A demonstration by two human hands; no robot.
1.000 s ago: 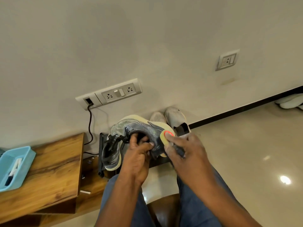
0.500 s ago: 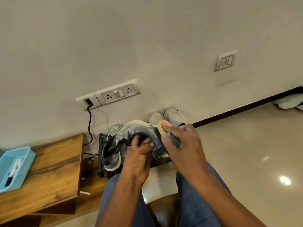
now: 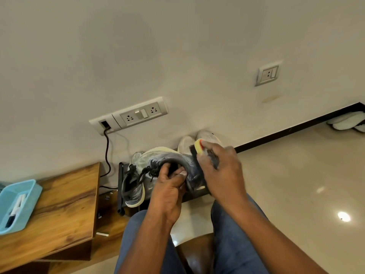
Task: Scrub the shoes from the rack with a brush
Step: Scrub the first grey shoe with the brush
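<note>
Near: left hand (image 3: pixel 167 191), fingers curled into the collar of a grey shoe (image 3: pixel 173 161). Right hand (image 3: pixel 221 171), fingers closed round a yellow brush (image 3: pixel 198 148) at the shoe's heel. Farther: black rack (image 3: pixel 120 186) with a second grey shoe (image 3: pixel 132 186); white shoes (image 3: pixel 185 142) against the wall.

Evenly and softly lit from overhead. Two bright glare spots on the glossy floor (image 3: pixel 292 190) at the right. Faint shadows on the wall (image 3: pixel 177 56) beneath the socket panel (image 3: pixel 136 114). Motion blur over the right hand (image 3: pixel 221 171) and brush (image 3: pixel 198 148). Wide-angle bending of straight lines toward the edges.
</note>
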